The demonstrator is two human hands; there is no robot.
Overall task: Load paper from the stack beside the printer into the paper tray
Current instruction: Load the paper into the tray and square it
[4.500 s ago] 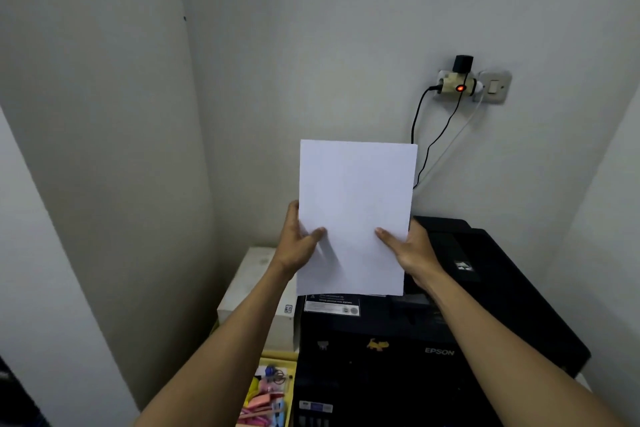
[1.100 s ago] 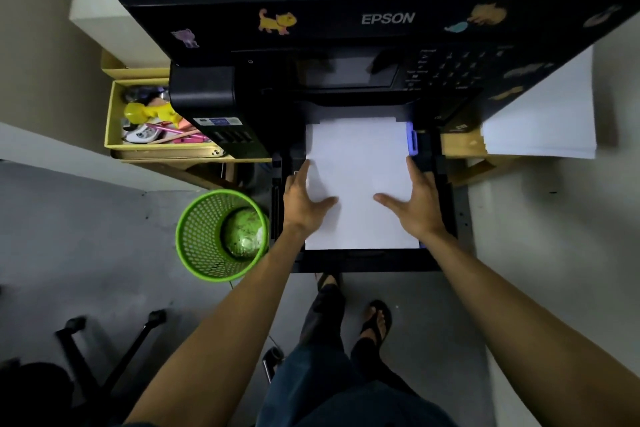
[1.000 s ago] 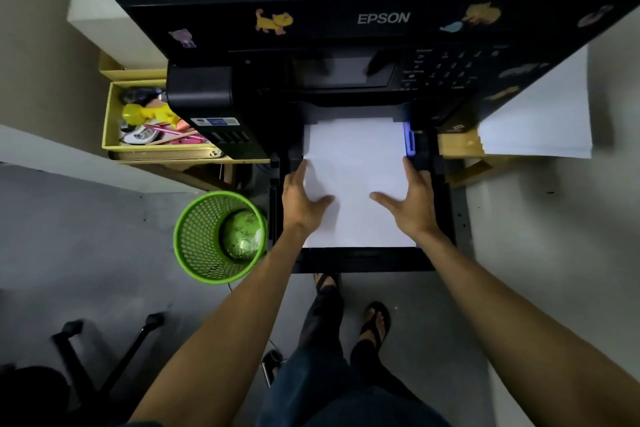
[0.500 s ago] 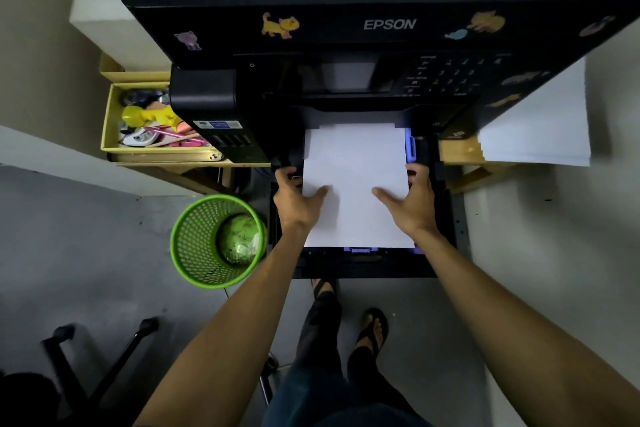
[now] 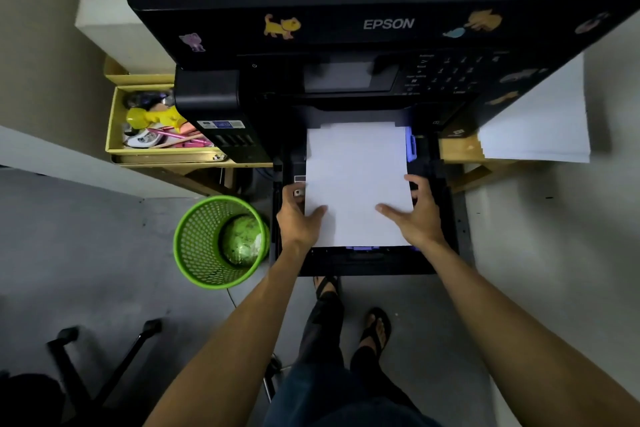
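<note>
A sheaf of white paper (image 5: pixel 356 180) lies in the pulled-out black paper tray (image 5: pixel 363 267) under the black Epson printer (image 5: pixel 386 24). My left hand (image 5: pixel 298 218) holds its left edge, thumb on top and fingers curled beside the edge. My right hand (image 5: pixel 417 215) holds the right edge the same way, thumb on the sheet. A blue side guide (image 5: pixel 411 149) stands at the paper's right, and a purple end guide (image 5: pixel 360 248) shows at its near edge. The paper stack (image 5: pixel 533 128) lies to the right of the printer.
A green mesh waste bin (image 5: pixel 221 241) stands on the floor left of the tray. A yellow box of small items (image 5: pixel 152 135) sits left of the printer on a wooden shelf. My feet in sandals (image 5: pixel 375 326) are below the tray. Chair legs (image 5: pixel 104 357) lie at lower left.
The paper came down from in front of the wall into the tray. My hands went from flat on the sheets to curled at the side edges, and the purple end guide now shows.
</note>
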